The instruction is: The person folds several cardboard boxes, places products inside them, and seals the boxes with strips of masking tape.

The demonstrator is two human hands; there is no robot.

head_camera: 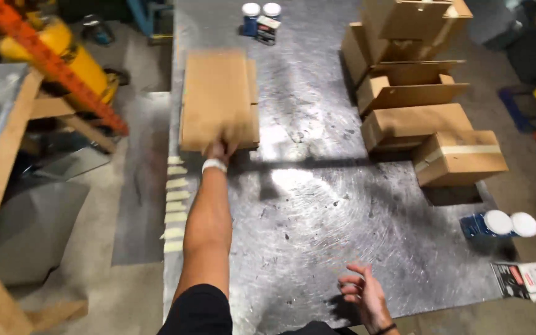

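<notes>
The left hand (219,151) is gripping the near edge of the flattened cardboard stack (218,99) lying at the desk's (317,211) far left edge, while the right hand (365,293) is hovering empty, fingers loosely spread, over the near edge.

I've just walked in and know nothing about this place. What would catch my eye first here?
First, the left hand, stretched far out, gripping a flat cardboard stack on the shiny metal table. Next, the pile of folded cardboard boxes along the table's right side. The right hand hangs open and empty near the front edge.
</notes>
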